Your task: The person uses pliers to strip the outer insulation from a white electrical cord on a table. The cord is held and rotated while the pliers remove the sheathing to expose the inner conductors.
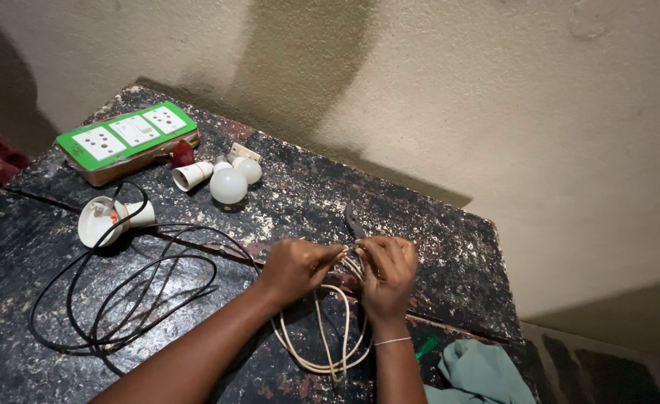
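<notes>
White cable (322, 337) pinched between left hand (294, 268) and right hand (387, 271), loops hanging below grip

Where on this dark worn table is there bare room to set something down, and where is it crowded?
Bare patches: the table's right part, between the right hand and the far-right edge, and the back strip past the two bulbs. Crowded: the back-left corner with the green switch board and lamp holder, the black cable loops front-left, and the middle, where both hands, left hand included, hold the cream wire.
</notes>
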